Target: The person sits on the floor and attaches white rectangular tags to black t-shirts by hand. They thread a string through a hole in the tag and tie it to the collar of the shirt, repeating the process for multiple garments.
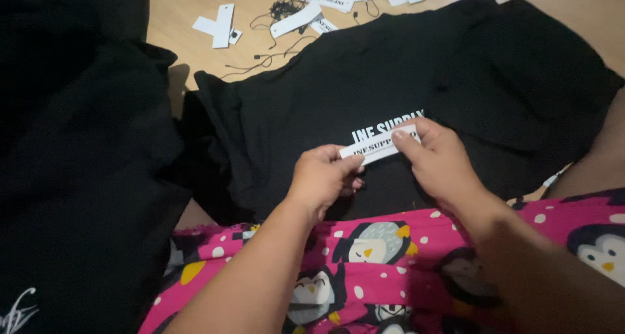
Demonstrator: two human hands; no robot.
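A narrow white paper tag [377,145] with black print is held between both hands. My left hand [322,178] pinches its left end and my right hand [439,161] pinches its right end. The tag hovers just over a black garment [403,80] spread on the floor, right below a white print on the cloth. The fingers hide part of the tag's ends.
A pile of black garments [78,165] lies on the left. More white tags [325,5] and black strings [273,54] are scattered on the wooden floor [176,15] at the top. Pink cloth with penguins [364,269] covers my lap.
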